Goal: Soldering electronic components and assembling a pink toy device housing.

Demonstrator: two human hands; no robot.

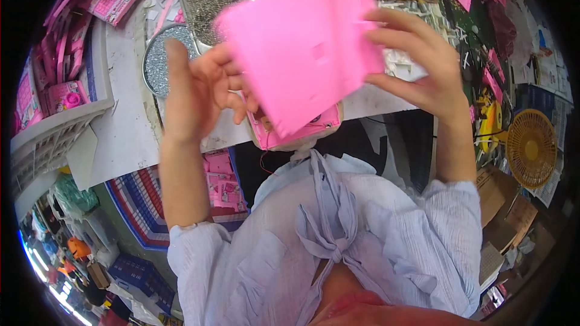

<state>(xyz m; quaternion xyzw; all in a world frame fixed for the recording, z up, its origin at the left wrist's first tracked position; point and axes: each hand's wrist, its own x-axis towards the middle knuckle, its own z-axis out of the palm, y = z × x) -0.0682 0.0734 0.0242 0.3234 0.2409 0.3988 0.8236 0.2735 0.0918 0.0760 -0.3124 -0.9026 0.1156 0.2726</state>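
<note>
A pink plastic panel (296, 48), smeared by motion, is held up over the table edge in front of me. My right hand (420, 63) grips its right edge, thumb below and fingers above. Beside the panel's left edge is my left hand (208, 87), thumb raised and fingers apart; whether its fingertips touch the panel I cannot tell. Underneath, partly hidden by the panel, a pink casing (269, 137) with parts inside lies at the table's near edge. A thin red wire hangs from it.
A round tin (158, 63) of small silvery parts and a metal tray (208, 3) of tiny dark pieces stand behind my left hand. Pink toys fill a rack (66, 115) at left. A blue-and-red crate (136, 202) sits below. A yellow fan (531, 148) is at right.
</note>
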